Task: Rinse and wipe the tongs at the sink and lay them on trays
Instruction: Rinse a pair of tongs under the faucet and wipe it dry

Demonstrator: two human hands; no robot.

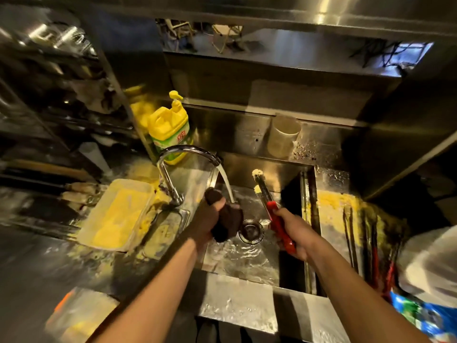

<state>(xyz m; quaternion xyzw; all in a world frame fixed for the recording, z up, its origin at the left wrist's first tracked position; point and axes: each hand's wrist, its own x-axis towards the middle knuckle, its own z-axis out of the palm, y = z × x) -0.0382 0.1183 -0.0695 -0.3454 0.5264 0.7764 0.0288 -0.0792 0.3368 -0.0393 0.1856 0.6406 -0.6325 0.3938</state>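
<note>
Over the steel sink (249, 283), left hand (210, 216) clenched on dark cloth (228, 222) under running faucet (188, 154); right hand (294, 233) gripping red-handled tongs (277, 219).

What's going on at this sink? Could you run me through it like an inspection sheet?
Surface: steel sink, water running from the tap; counter smeared yellow.
Job's things: red-handled tongs, tips caked with yellow residue; dark cloth under the stream.
Clutter: yellow detergent jug, white tray with yellow residue, more tongs at right.
Grips: left hand squeezes the cloth; right hand holds the tongs.
Cables: nothing seen.
Surroundings: steel shelving, dim light.
</note>
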